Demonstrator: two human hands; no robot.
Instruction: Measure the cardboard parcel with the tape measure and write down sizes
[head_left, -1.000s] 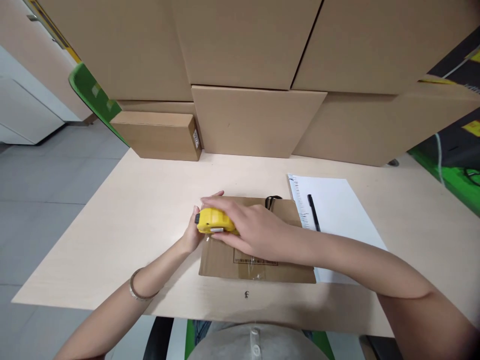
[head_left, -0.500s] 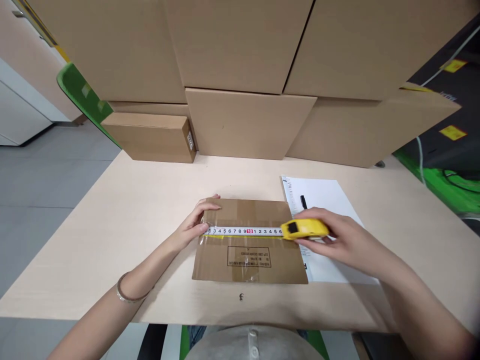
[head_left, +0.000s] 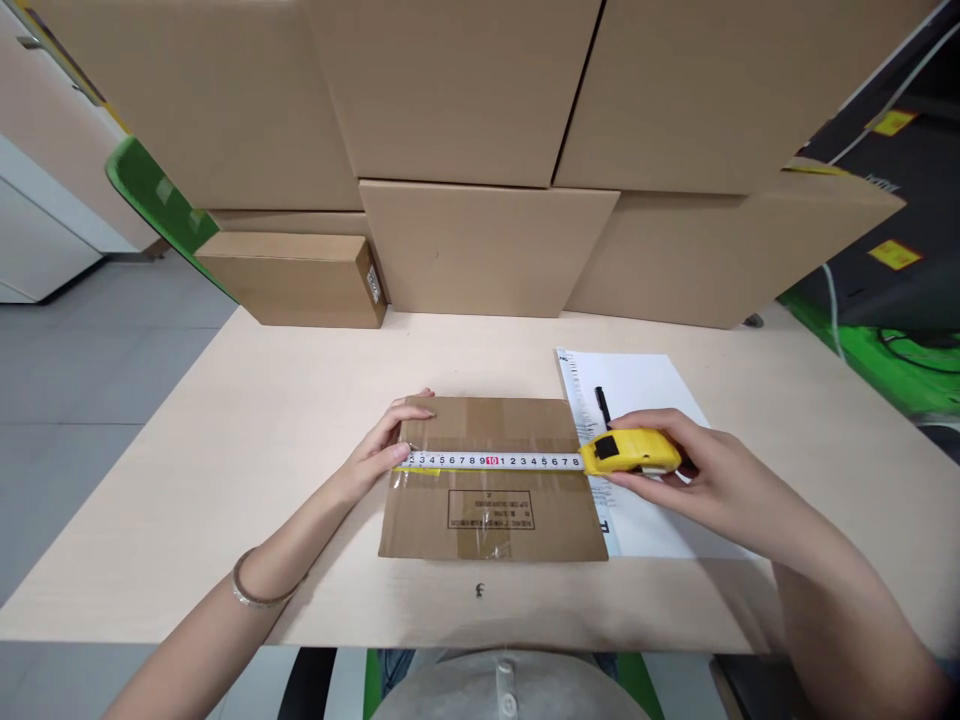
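A flat brown cardboard box (head_left: 491, 500) lies on the light wooden table (head_left: 225, 470) in front of me. My left hand (head_left: 382, 455) pinches the end of a white measuring tape blade (head_left: 495, 461) against the box's left edge. My right hand (head_left: 690, 470) grips the yellow tape measure case (head_left: 630, 452) just past the box's right edge, over a white paper sheet (head_left: 660, 520). The blade spans the whole width of the box, numbers facing up.
A black pen (head_left: 602, 406) lies on the white sheet. Large cardboard boxes (head_left: 487, 250) are stacked along the table's far edge, with a small carton (head_left: 292, 278) at the left. Green-and-black matting (head_left: 892, 340) shows at the right, grey floor at the left.
My right hand has pulled the yellow case from the box's left edge to beyond its right edge, drawing out the blade. My left hand stayed at the left edge, holding the tape end.
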